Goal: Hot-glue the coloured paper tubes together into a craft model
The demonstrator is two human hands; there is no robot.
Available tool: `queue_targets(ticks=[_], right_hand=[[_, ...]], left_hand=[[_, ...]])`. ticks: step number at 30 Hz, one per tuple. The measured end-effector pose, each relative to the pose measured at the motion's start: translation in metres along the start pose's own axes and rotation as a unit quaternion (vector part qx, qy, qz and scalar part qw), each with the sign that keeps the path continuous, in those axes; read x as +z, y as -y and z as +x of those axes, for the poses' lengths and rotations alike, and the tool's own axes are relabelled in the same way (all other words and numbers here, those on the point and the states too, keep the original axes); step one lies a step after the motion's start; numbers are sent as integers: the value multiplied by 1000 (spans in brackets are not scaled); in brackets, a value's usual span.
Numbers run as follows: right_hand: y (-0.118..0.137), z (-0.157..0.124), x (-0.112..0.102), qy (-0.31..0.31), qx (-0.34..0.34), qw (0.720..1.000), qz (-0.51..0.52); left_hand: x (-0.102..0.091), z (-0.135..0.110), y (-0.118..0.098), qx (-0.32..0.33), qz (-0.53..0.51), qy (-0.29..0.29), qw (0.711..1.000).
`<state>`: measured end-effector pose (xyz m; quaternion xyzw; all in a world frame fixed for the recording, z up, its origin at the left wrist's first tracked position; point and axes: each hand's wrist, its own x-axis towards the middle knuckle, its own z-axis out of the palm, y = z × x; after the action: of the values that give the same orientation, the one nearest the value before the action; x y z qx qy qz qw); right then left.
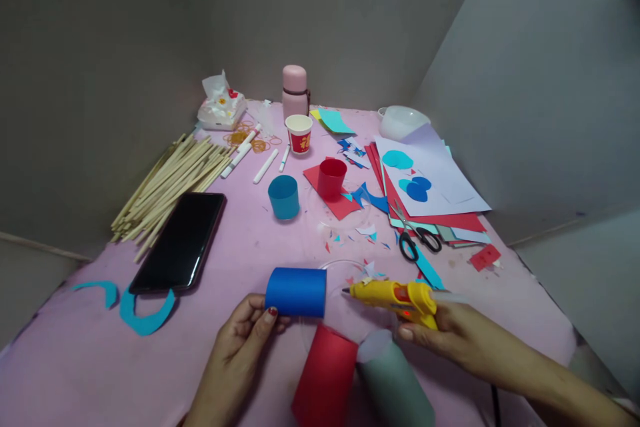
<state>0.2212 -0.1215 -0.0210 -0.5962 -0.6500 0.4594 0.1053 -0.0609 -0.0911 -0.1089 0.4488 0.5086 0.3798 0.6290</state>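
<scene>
Near the front of the table, my left hand (253, 327) is closed on a blue paper tube (297, 292) lying on its side, thumb in front. My right hand (443, 333) grips a yellow hot glue gun (395, 298) with a small red light lit. Its nozzle points left at the tube's right rim, a short gap apart. Just below stand a red paper tube (327, 373) and a grey-green paper tube (395, 380), side by side and partly cut off by the frame. Beyond them are a short teal paper cup (284, 198) and a short red paper cup (331, 179).
Bamboo sticks (170, 187) and a black phone (183, 240) lie at left. Black-handled scissors (413, 233), white paper (430, 173) and scraps are at right. At the back stand a pink flask (295, 93), a printed cup (300, 137) and a tissue pack (221, 107).
</scene>
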Motion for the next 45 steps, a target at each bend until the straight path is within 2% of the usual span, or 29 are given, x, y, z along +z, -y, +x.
queue_targets(ticks=[8,16,29,45], right_hand=[[-7,-3,0,4,21,1000,12],[-6,-4,-2,5,-19,998,59],[-7,-3,-3,-4,-17,1000,19],[-1,-5,-5,-13,-25,1000,10]], left_hand=[[2,0,-4,6,22,14,1000],[2,2,-2,9,36,25,999],[1,2,1,38,76,37,996],[1,3,1,33,102,30,994]])
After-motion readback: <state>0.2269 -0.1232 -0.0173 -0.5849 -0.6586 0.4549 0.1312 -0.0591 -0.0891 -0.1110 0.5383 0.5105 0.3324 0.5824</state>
